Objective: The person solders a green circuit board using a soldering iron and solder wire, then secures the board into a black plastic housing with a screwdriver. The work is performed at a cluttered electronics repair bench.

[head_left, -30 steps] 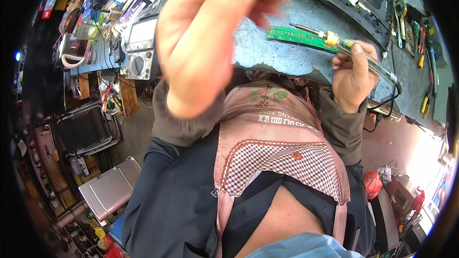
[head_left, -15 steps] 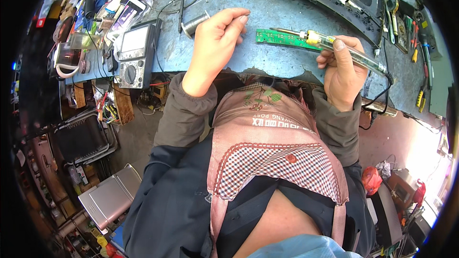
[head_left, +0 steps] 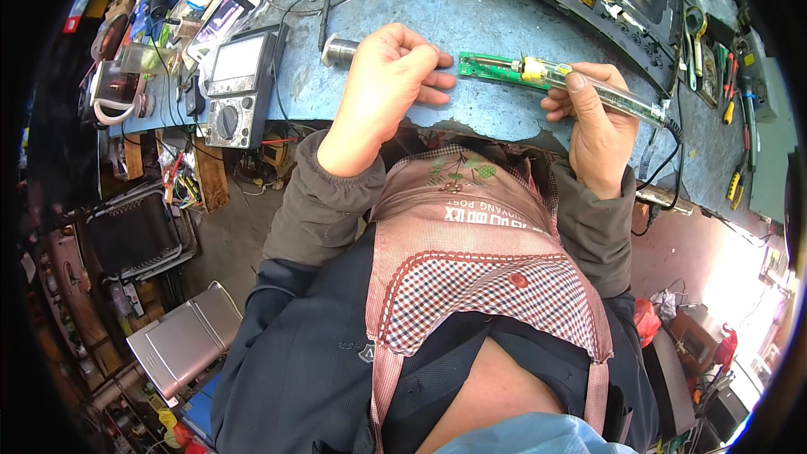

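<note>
In my right hand (head_left: 601,122) is a soldering iron (head_left: 618,99) with a clear handle and a yellow collar, its tip pointing left. The tip lies over a narrow green circuit board (head_left: 487,75) near the bench's front edge; whether it touches is unclear. My right fingertips are by the board's right end. Just left of the board is my left hand (head_left: 391,71), thumb and index finger pressed together, other fingers loosely stretched toward the board. Anything in that pinch is too small to make out. A spool of solder wire (head_left: 339,51) lies behind my left hand, partly covered.
An analog multimeter (head_left: 239,88) and a white phone (head_left: 225,21) sit at left amid clutter. A black panel-like housing (head_left: 580,0) lies at the back right. Hand tools (head_left: 735,88) line the right side. The iron's cord (head_left: 677,147) hangs over the bench edge.
My left hand has come down and slightly right, toward the board's left end, and its fingers are less pointed. The iron has shifted slightly, its tip lower against the board.
</note>
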### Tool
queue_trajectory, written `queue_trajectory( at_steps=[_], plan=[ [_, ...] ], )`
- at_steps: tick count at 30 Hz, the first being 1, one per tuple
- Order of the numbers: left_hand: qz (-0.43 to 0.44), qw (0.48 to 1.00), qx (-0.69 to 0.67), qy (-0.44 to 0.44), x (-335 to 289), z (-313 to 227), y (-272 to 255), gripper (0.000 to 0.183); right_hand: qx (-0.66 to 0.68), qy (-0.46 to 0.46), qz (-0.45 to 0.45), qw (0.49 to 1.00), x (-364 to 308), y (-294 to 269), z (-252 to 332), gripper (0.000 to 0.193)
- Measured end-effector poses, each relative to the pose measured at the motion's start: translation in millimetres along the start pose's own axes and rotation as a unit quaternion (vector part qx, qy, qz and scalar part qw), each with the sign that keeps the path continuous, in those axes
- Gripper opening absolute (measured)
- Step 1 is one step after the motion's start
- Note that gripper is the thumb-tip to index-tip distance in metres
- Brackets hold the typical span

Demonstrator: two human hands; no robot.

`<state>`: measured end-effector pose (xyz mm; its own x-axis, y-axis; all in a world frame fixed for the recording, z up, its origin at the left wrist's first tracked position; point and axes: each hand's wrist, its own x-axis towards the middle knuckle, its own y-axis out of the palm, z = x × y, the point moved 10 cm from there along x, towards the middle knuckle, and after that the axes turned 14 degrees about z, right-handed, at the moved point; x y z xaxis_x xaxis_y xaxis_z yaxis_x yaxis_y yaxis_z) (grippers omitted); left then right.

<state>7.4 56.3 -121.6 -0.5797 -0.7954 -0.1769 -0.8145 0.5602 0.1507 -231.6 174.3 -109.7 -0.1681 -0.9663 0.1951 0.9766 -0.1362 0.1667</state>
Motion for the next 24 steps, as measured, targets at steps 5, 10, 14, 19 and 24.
queue_trajectory(
  at_steps=[5, 10, 14, 19, 24],
  plan=[
    [0.004, 1.000, 0.015, -0.002, 5.4, 1.4, 3.7, 0.011, -0.003, 0.007, -0.004, 1.000, 1.2, 0.8, -0.1, 0.025],
    [0.006, 1.000, 0.019, -0.005, 7.1, -0.9, 5.9, 0.010, -0.003, 0.016, -0.006, 1.000, 1.9, 1.2, -0.9, 0.025],
    [0.013, 0.998, 0.054, -0.019, 9.3, -0.2, 6.8, 0.010, -0.002, 0.023, -0.011, 1.000, 2.8, 0.1, -2.7, 0.024],
    [0.012, 0.998, 0.061, -0.015, 11.6, 1.2, 5.8, 0.010, -0.004, 0.024, -0.017, 1.000, 2.8, 0.5, -0.8, 0.024],
    [0.001, 0.999, 0.053, -0.007, 10.8, 2.2, 4.4, 0.011, 0.015, 0.009, -0.035, 0.999, 1.4, -5.6, -1.3, 0.023]
  ],
)
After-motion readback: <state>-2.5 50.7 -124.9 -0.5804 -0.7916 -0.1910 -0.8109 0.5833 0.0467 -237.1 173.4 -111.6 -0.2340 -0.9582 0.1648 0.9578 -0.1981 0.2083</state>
